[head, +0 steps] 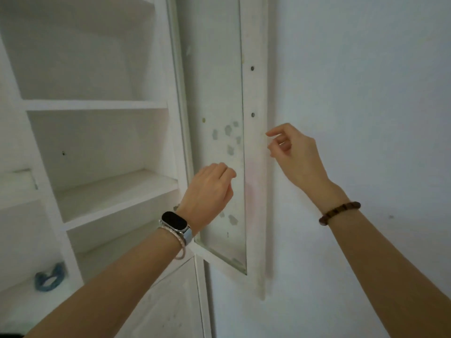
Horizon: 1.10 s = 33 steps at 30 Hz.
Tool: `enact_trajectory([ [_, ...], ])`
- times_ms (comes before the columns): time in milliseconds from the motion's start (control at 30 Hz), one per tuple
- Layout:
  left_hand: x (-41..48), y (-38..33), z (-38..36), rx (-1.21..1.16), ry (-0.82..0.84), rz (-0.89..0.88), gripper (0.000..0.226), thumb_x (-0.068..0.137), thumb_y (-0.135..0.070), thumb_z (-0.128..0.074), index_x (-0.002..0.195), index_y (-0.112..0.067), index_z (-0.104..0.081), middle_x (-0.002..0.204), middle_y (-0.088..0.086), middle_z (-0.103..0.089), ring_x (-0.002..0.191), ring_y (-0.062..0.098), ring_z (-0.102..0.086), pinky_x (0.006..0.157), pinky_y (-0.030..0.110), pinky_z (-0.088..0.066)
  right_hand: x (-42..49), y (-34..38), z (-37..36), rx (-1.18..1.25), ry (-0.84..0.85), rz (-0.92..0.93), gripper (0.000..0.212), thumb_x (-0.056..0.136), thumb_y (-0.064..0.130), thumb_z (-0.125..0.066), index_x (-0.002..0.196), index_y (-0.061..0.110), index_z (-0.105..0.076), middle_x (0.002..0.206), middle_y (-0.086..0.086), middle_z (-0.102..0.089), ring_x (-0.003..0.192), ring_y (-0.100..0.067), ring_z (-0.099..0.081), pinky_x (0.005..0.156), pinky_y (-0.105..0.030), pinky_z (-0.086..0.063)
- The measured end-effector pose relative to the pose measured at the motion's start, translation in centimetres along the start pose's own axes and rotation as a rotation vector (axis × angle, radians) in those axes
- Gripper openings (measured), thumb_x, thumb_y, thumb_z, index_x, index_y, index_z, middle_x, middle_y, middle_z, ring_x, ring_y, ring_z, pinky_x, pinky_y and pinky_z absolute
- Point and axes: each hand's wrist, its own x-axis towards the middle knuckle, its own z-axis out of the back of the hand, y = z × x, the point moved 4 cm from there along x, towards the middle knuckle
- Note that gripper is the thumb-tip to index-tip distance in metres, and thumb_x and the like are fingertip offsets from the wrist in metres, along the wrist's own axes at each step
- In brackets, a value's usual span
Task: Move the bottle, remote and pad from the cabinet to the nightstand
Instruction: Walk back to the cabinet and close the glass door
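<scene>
White cabinet (97, 104) sits left, its glass door (253, 93) open at centre; my left hand (207, 189) curled against the glass, grip unclear, right hand (292, 152) relaxed, fingertips at the door's edge.

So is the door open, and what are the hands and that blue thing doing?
cabinet door: swung wide open.
left hand: at the door's glass, fingers curled under; can't tell if it grips anything.
right hand: beside the door's edge, fingers loosely curled, holding nothing.
blue thing: lying on a low shelf.
</scene>
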Motion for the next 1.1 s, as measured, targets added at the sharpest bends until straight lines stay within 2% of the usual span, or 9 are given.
enact_trajectory([
  [167,3.1,-3.5,-2.5,-0.030,-0.017,-0.214,0.024,0.086,-0.004,-0.050,0.107,-0.005,-0.061,0.111,0.010,-0.061,0.105,0.024,-0.054,0.094,0.033,-0.043,4.1,-2.2,1.3,0.119,-0.077,-0.050,0.018,0.094,0.015,-0.050,0.107,0.019,-0.062,0.092,-0.003,-0.069,0.081,-0.018,-0.068,0.079,-0.041,-0.058],
  [267,4.0,-4.7,-4.2,0.016,0.013,-0.271,0.025,0.086,-0.007,-0.049,0.108,-0.005,-0.061,0.115,0.012,-0.061,0.116,0.028,-0.052,0.107,0.038,-0.034,6.2,-3.0,1.0,0.250,-0.053,-0.106,0.023,0.098,0.011,-0.044,0.115,0.012,-0.060,0.100,-0.004,-0.068,0.090,-0.018,-0.068,0.087,-0.036,-0.057],
  [367,4.9,-5.1,-5.2,0.089,0.021,-0.294,0.025,0.084,-0.008,-0.048,0.106,-0.005,-0.061,0.114,0.012,-0.060,0.119,0.029,-0.049,0.114,0.041,-0.025,8.1,-3.7,0.2,0.313,0.023,-0.146,0.030,0.100,0.013,-0.040,0.125,0.010,-0.056,0.113,-0.006,-0.065,0.099,-0.015,-0.067,0.094,-0.033,-0.053],
  [467,6.1,-5.1,-5.8,0.152,0.007,-0.294,0.024,0.085,-0.007,-0.046,0.102,-0.003,-0.062,0.112,0.014,-0.060,0.119,0.032,-0.049,0.115,0.043,-0.023,9.5,-4.2,-0.8,0.375,0.090,-0.170,0.032,0.102,0.016,-0.039,0.130,0.011,-0.054,0.119,-0.006,-0.064,0.103,-0.013,-0.066,0.097,-0.030,-0.052],
  [667,7.5,-4.4,-6.2,0.251,0.037,-0.277,0.028,0.093,-0.019,-0.039,0.093,-0.006,-0.065,0.106,0.012,-0.062,0.119,0.029,-0.050,0.116,0.043,-0.020,10.8,-3.4,-2.0,0.581,0.118,-0.172,0.034,0.102,0.012,-0.036,0.125,0.006,-0.060,0.112,-0.005,-0.070,0.102,-0.014,-0.068,0.096,-0.030,-0.053],
  [800,7.5,-4.3,-6.1,0.264,0.000,-0.313,0.029,0.093,-0.019,-0.040,0.084,-0.006,-0.064,0.097,0.010,-0.062,0.112,0.028,-0.054,0.117,0.042,-0.021,11.4,-2.9,-2.0,0.599,0.106,-0.149,0.034,0.102,0.010,-0.036,0.123,0.004,-0.062,0.109,-0.007,-0.072,0.099,-0.015,-0.070,0.093,-0.030,-0.054],
  [1000,7.0,-3.8,-5.1,0.323,-0.017,-0.381,0.031,0.094,-0.021,-0.039,0.081,-0.007,-0.064,0.095,0.009,-0.062,0.107,0.028,-0.055,0.117,0.041,-0.019,11.6,-2.3,-2.6,0.613,0.111,-0.114,0.027,0.100,0.012,-0.047,0.116,0.004,-0.067,0.103,-0.009,-0.074,0.094,-0.018,-0.071,0.090,-0.033,-0.056],
  [1100,6.0,-3.2,-3.8,0.311,-0.056,-0.414,0.027,0.093,-0.019,-0.042,0.081,-0.007,-0.063,0.094,0.010,-0.063,0.104,0.028,-0.057,0.115,0.042,-0.025,11.2,-1.2,-3.2,0.633,0.112,-0.086,0.025,0.099,0.014,-0.051,0.115,0.002,-0.068,0.101,-0.010,-0.074,0.092,-0.017,-0.072,0.087,-0.030,-0.057],
])
